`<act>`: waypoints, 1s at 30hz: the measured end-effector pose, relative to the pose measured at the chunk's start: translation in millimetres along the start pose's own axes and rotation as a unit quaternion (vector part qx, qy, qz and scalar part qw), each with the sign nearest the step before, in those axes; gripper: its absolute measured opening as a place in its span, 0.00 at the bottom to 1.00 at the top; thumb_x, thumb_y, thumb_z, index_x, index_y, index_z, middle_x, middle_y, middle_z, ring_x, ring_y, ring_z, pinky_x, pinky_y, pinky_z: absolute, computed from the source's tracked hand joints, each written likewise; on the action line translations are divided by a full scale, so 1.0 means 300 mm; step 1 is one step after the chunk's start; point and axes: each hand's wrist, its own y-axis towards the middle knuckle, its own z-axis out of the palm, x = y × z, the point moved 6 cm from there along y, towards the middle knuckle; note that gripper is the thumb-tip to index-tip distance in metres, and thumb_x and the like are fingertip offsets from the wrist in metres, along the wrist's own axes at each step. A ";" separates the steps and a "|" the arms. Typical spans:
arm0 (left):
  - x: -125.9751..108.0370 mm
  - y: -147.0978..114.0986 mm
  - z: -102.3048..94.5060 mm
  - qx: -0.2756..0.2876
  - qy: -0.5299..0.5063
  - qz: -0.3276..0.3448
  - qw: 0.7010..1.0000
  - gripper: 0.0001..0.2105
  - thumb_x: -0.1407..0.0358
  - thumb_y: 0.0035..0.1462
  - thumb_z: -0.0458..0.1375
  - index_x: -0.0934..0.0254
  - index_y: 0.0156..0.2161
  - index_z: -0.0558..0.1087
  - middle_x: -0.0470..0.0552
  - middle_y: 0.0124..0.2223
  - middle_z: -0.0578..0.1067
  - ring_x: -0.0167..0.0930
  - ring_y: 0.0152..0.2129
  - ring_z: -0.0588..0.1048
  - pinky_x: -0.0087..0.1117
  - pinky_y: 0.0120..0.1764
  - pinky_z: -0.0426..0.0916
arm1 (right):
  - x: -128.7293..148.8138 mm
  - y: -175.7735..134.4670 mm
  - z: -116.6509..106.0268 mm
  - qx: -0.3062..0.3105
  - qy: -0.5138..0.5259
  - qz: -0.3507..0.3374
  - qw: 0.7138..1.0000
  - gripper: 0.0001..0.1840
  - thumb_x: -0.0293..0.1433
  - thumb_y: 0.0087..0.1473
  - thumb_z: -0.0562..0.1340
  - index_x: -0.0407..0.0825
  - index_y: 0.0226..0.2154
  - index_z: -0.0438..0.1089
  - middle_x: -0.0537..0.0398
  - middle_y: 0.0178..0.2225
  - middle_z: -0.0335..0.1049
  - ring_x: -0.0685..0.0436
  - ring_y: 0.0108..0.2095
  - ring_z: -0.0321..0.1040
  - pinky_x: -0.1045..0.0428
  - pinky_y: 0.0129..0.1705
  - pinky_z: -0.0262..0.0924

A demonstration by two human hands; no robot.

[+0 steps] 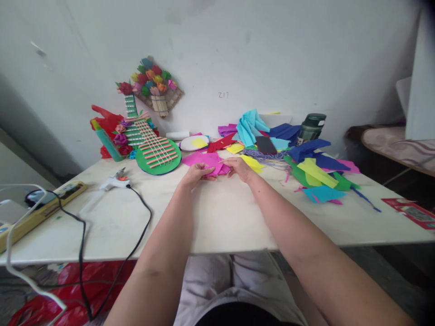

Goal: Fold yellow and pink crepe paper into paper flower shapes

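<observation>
A piece of bright pink paper (211, 159) is held between my two hands at the middle of the table. My left hand (198, 174) pinches its near left edge, thumb on top. My right hand (239, 168) grips the right side of the paper, its fingers closed and partly hidden. Another flap of pink shows just left of the hands, and I cannot tell whether it is the same sheet. Close to my right hand lies a yellow paper piece (252, 163).
A green paper instrument (158, 156) with strings leans against the wall at left. In front of it lies a glue gun (115, 181) with a black cord. Coloured paper (314, 174), a phone (266, 146), purple yarn (261, 157) and a dark green bottle (311, 129) stand or lie at right.
</observation>
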 end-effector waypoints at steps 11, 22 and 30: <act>-0.005 -0.011 0.014 -0.004 -0.037 -0.013 0.999 0.13 0.66 0.37 0.67 0.72 0.30 0.73 0.52 0.26 0.76 0.29 0.21 0.75 0.29 0.29 0.73 | 0.014 -0.010 0.031 0.022 -0.002 0.002 1.000 0.22 0.26 0.36 0.64 0.44 0.39 0.71 0.57 0.22 0.70 0.52 0.20 0.66 0.57 0.20 0.62; -0.007 -0.019 0.023 0.015 -0.043 -0.023 0.999 0.14 0.67 0.40 0.66 0.74 0.34 0.74 0.56 0.30 0.77 0.30 0.23 0.76 0.28 0.30 0.73 | -0.015 0.021 0.029 -0.005 0.011 -0.039 0.999 0.19 0.28 0.36 0.64 0.43 0.37 0.73 0.57 0.24 0.72 0.54 0.19 0.65 0.56 0.23 0.64; 0.005 -0.010 0.019 0.025 -0.053 -0.031 0.998 0.11 0.69 0.42 0.65 0.73 0.32 0.73 0.53 0.28 0.77 0.28 0.23 0.76 0.27 0.30 0.73 | 0.001 0.013 0.028 -0.020 0.006 -0.049 0.999 0.16 0.30 0.35 0.64 0.42 0.32 0.75 0.58 0.18 0.69 0.53 0.17 0.64 0.56 0.21 0.62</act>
